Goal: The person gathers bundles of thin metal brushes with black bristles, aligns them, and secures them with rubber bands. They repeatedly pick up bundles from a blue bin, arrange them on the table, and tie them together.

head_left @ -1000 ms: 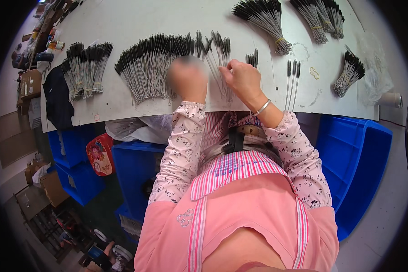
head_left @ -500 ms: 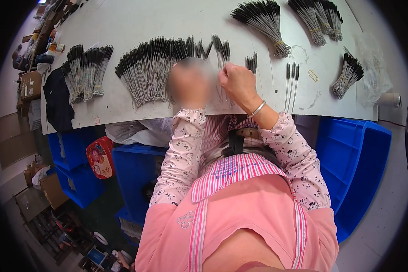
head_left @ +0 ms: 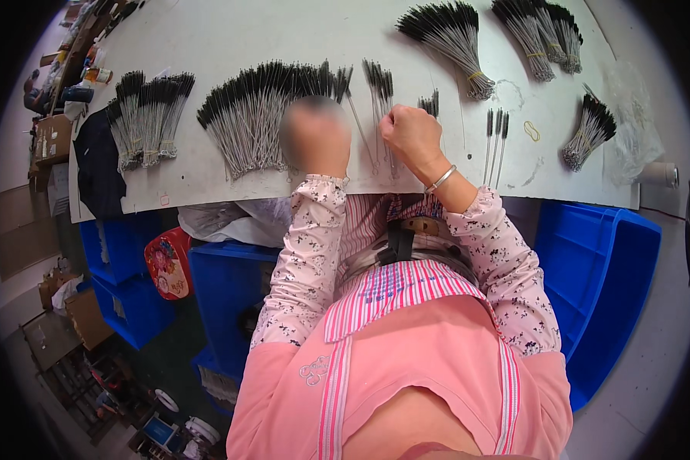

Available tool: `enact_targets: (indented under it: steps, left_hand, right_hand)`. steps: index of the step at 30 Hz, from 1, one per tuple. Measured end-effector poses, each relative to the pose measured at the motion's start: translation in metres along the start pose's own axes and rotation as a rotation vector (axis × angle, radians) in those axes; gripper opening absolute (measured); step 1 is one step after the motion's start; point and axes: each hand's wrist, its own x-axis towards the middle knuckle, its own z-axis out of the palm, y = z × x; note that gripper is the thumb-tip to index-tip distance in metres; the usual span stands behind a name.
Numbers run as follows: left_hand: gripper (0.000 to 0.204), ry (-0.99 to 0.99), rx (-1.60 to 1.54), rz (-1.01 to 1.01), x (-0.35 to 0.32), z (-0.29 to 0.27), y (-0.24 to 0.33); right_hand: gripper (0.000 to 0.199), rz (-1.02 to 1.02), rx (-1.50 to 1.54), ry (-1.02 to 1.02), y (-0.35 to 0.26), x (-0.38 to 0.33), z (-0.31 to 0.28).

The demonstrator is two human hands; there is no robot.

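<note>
Thin black-tipped brushes (head_left: 379,92) lie in a short row on the white surface (head_left: 284,31), just ahead of both hands. Right hand (head_left: 412,134) clenched, pinching wire stems. Left hand (head_left: 314,138) blurred; grip can't be told. Big fanned pile (head_left: 261,115) at left. Best practice, I judge: keep tips level, stems parallel, take few at once.

Thin wire-stemmed brushes with black bristle tips, loose on the pale bench (head_left: 284,31)

Large fanned row of brushes (head_left: 261,115): bristles pointing away from the bench's near edge, stems toward it, side by side. Small cluster of brushes (head_left: 379,84): just right of the row, same orientation, stems running under closed fingers (head_left: 399,126).
</note>
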Motion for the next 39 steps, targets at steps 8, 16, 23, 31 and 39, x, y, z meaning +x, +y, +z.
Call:
enact_targets:
  steps: [8,16,23,31,39]
  left_hand:
    - [0.013,0.085,-0.132,0.018,0.001,0.000,-0.006]
    - [0.011,0.085,-0.181,0.037,0.001,-0.002,-0.011]
    - [0.009,0.109,-0.188,0.058,-0.001,-0.004,-0.016]
    - [0.010,0.082,-0.285,0.071,0.001,-0.027,0.010]
    - [0.019,-0.322,-0.874,-0.228,-0.005,-0.042,0.044]
  right_hand:
    - [0.025,0.063,0.319,-0.115,-0.022,0.016,0.020]
    - [0.020,0.115,0.144,-0.187,-0.049,0.043,0.040]
    - [0.023,0.261,0.361,-0.052,-0.044,0.042,0.038]
    - [0.018,0.177,0.743,0.132,-0.024,0.032,0.001]
    - [0.014,0.374,1.360,-0.228,-0.007,-0.008,-0.041]
